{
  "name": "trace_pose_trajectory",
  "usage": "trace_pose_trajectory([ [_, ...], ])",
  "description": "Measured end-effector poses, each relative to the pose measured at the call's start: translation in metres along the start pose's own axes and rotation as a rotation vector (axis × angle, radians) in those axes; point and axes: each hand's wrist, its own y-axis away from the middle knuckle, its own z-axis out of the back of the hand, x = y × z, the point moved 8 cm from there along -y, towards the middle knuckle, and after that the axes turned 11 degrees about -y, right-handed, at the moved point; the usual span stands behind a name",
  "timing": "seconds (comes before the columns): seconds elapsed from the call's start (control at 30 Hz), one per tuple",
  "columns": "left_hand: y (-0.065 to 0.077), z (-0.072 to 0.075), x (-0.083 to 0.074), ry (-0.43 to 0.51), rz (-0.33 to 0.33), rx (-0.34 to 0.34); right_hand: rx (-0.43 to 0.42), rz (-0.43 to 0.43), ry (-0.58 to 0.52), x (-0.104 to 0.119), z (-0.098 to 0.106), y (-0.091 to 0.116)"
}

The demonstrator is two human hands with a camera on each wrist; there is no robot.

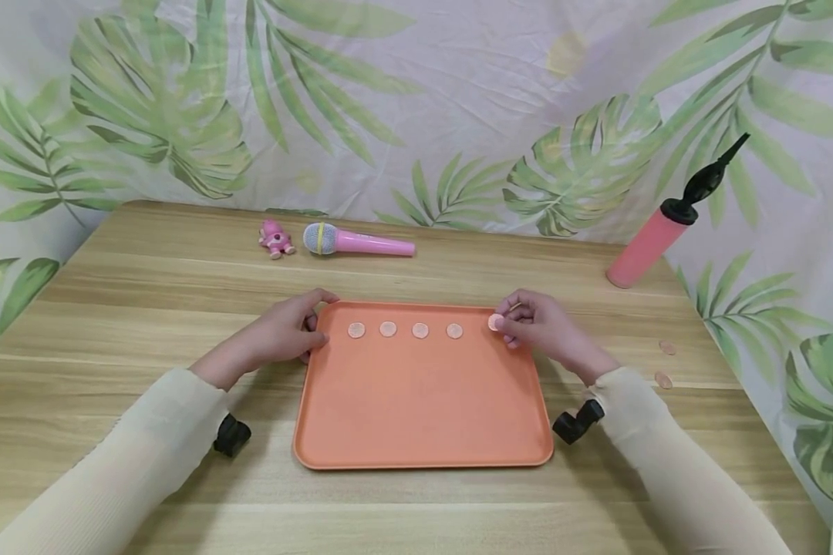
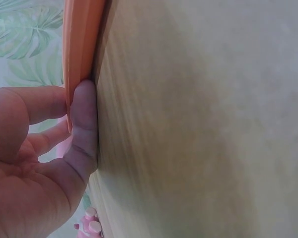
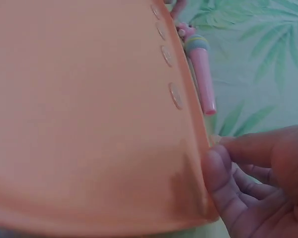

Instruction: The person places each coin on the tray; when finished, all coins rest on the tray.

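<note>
Leaf-printed cloth (image 1: 458,77) stands behind the table (image 1: 361,509).

Head view: the tray (image 1: 423,401) lies at centre frame, with four coins (image 1: 419,331) in a row near its top edge. My left hand (image 1: 284,331) steadies the tray at its upper left corner. My right hand (image 1: 544,327) pinches a fifth coin (image 1: 494,322) at the upper right corner, in line with the row. Step in hand, as I judge it: setting this coin at the row's right end. Next move, by the same judgement: lay it flat, then release without dragging it. Two more coins (image 1: 662,380) lie on the table at right of frame; only this view shows them and the pump (image 1: 642,247).

Left wrist view: at left of frame, my digits grip the tray wall from both faces, a hold that head view partly hides. No coins appear.

Right wrist view: the row sits at upper centre, beside the mic (image 3: 202,74). My pinch is at lower right, close against the rim (image 3: 194,106); I cannot make out its coin here.
</note>
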Motion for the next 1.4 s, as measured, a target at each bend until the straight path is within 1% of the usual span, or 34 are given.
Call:
trace_pose_trajectory([
  [0.33,-0.002,0.000,-0.001,-0.008,-0.007,-0.007,0.028,0.098,0.246,0.007,-0.021,-0.001],
  [0.47,-0.002,0.000,0.000,-0.010,-0.004,-0.008,0.002,0.147,0.360,0.012,-0.025,-0.001],
  [0.6,-0.002,0.001,0.001,-0.009,-0.002,-0.010,-0.024,0.171,0.450,0.016,-0.026,0.000],
  [0.87,-0.002,0.001,0.002,-0.017,0.006,-0.014,-0.023,0.162,0.487,0.017,-0.029,-0.001],
  [1.4,-0.001,0.001,0.001,-0.011,-0.001,-0.016,-0.027,0.155,0.502,0.015,-0.027,-0.002],
])
